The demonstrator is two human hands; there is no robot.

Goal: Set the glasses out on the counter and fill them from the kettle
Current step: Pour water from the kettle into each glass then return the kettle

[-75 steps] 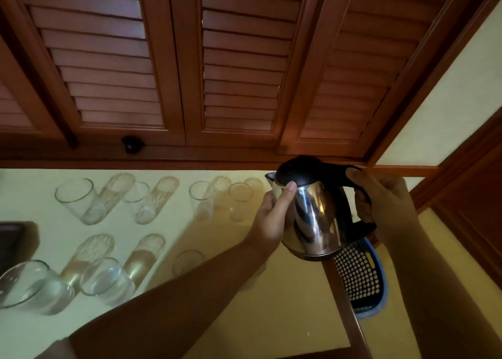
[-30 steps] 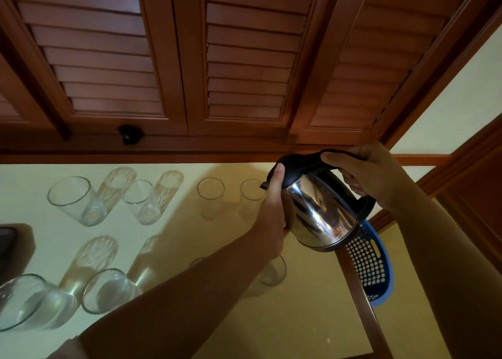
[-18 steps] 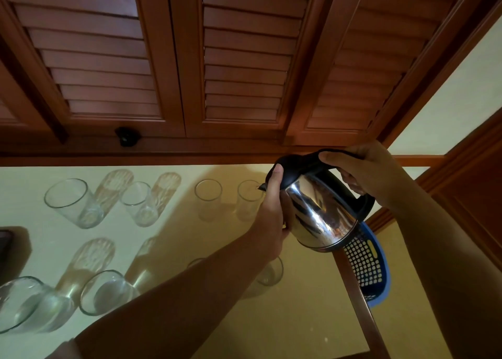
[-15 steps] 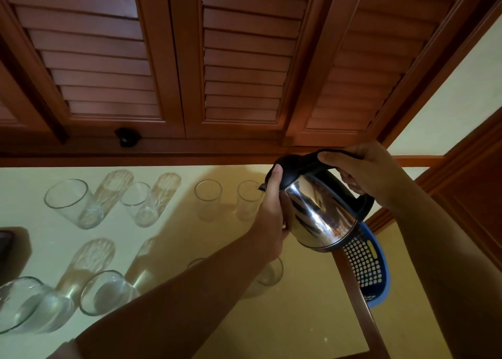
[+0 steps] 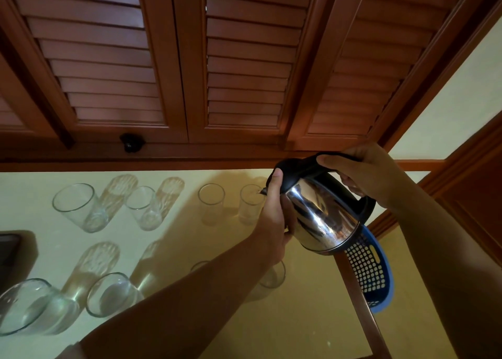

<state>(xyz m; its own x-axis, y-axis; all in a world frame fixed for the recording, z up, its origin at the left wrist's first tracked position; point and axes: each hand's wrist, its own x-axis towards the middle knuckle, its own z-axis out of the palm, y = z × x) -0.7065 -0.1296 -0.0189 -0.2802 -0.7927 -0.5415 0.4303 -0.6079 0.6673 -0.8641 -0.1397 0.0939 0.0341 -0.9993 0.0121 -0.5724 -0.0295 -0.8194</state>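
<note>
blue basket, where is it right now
In the head view the blue perforated plastic basket sits at lower right, beyond the counter's wooden edge, just under the tilted steel kettle and partly hidden by it.

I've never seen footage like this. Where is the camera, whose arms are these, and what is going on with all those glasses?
There is no machine here: the camera sits on a person's head, looking forward and down, so the arms are their own. The wide lens bends the picture, which is why the glasses seem to lean. The right hand grips the black handle of a steel kettle; the left hand steadies its side near the spout. The kettle is tipped toward a back-row glass on the pale counter, where several more clear glasses stand in two rows. Above are louvred wooden cabinet doors; a blue perforated basket shows lower right.
</note>
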